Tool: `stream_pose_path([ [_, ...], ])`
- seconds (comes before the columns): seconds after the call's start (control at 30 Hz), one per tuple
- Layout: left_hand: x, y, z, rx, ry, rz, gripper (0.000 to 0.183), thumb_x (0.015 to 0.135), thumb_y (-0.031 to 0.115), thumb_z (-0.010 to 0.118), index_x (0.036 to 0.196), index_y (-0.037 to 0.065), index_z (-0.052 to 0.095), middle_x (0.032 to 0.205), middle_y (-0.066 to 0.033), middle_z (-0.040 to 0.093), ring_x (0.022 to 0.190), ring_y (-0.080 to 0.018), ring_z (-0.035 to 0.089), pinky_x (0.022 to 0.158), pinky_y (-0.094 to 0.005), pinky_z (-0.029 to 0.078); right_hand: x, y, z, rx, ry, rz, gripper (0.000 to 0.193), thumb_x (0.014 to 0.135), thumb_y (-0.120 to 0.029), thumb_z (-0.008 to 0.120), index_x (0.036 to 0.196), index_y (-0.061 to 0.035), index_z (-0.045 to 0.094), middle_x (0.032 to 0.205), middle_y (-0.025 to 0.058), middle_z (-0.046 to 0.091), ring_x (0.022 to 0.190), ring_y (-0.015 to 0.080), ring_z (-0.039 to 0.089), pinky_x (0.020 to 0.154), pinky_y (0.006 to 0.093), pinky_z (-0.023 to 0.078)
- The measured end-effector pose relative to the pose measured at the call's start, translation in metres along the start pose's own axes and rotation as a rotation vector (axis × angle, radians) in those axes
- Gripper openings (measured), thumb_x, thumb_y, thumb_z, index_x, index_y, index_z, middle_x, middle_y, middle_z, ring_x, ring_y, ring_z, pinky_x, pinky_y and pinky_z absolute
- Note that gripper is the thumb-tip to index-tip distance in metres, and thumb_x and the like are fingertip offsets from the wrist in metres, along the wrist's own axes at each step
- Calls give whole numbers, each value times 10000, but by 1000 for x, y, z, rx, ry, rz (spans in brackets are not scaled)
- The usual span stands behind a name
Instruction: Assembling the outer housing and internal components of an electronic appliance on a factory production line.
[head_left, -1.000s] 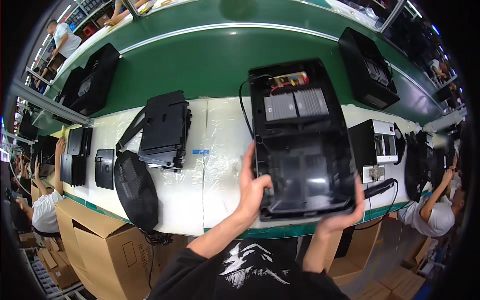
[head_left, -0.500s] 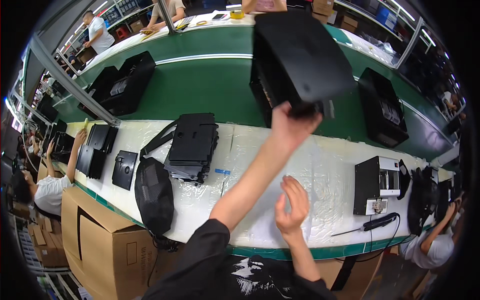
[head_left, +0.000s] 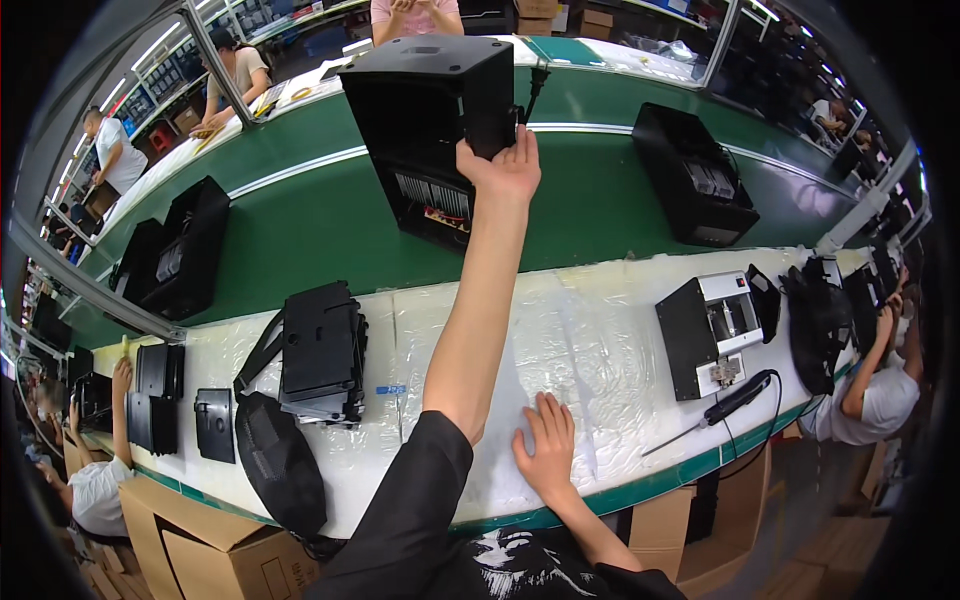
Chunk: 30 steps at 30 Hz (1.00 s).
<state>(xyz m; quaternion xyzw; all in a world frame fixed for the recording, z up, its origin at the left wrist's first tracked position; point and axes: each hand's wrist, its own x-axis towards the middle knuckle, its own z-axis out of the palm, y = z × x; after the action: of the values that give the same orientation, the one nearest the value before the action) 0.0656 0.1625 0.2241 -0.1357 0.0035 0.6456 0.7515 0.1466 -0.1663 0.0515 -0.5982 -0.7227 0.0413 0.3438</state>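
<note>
Over the green conveyor at the far middle stands a black box housing [head_left: 408,120], open on one side. Inside its lower part show a finned metal block [head_left: 432,197] and a small board. My left hand [head_left: 502,168] is stretched out and closed on the housing's right side panel; whether the base rests on the belt I cannot tell. A black plug on a cord [head_left: 538,85] sticks out beside that hand. My right hand [head_left: 546,440] lies open on the film-covered table, fingers extended, holding nothing.
On the table [head_left: 480,330], black plates [head_left: 322,345] are stacked at left beside a black mesh bag [head_left: 280,465]. A screw-feeder machine [head_left: 715,330] and an electric screwdriver [head_left: 740,400] lie at right. More black housings [head_left: 695,175] sit on the conveyor [head_left: 300,190]. Co-workers sit around.
My left hand has turned the black housing more upright, so its open side and inner parts show. My right hand has come down onto the table. The whole view has shifted.
</note>
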Motion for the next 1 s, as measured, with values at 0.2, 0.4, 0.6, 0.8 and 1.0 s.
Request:
stream_pose_path([
  [0.2, -58, 22, -59, 197, -385, -219, 598, 880, 326, 476, 1351, -13, 335, 1379, -157, 386, 1262, -262, 399, 1049, -391, 330, 0, 4, -3, -8, -4, 5, 317, 711, -111, 603, 1006, 5, 590, 1188, 204, 538, 1163, 347, 471, 995, 478, 328],
  [0.4, -157, 62, -189, 342, -126, -266, 529, 845, 205, 444, 1345, 46, 378, 1329, -138, 458, 1167, -253, 477, 1014, -396, 344, 10, 3, -7, -43, -11, -10, 308, 704, -102, 601, 995, -2, 586, 1153, 196, 548, 1109, 345, 496, 956, 485, 351],
  [0.6, -199, 72, -206, 745, -102, -237, 525, 825, 148, 420, 1323, -8, 364, 1305, -181, 449, 1165, -266, 464, 1000, -388, 349, 72, 4, 0, 450, -163, 314, 204, 795, -119, 616, 965, -10, 590, 843, 106, 619, 751, 210, 600, 651, 327, 467],
  [0.8, -199, 78, -206, 759, -90, -52, 496, 806, 108, 419, 1284, -22, 386, 1276, -182, 466, 1183, -257, 445, 1021, -375, 308, 108, 3, 49, 970, -184, 470, 167, 871, -117, 580, 973, 13, 600, 776, 71, 645, 607, 89, 559, 528, 231, 445],
  [1.0, -194, 82, -208, 697, -130, -40, 495, 794, 92, 423, 1277, -12, 394, 1273, -181, 467, 1189, -266, 438, 1043, -390, 293, 101, 8, 54, 862, -135, 371, 155, 863, -99, 581, 964, 18, 603, 773, 80, 647, 610, 103, 582, 537, 230, 452],
])
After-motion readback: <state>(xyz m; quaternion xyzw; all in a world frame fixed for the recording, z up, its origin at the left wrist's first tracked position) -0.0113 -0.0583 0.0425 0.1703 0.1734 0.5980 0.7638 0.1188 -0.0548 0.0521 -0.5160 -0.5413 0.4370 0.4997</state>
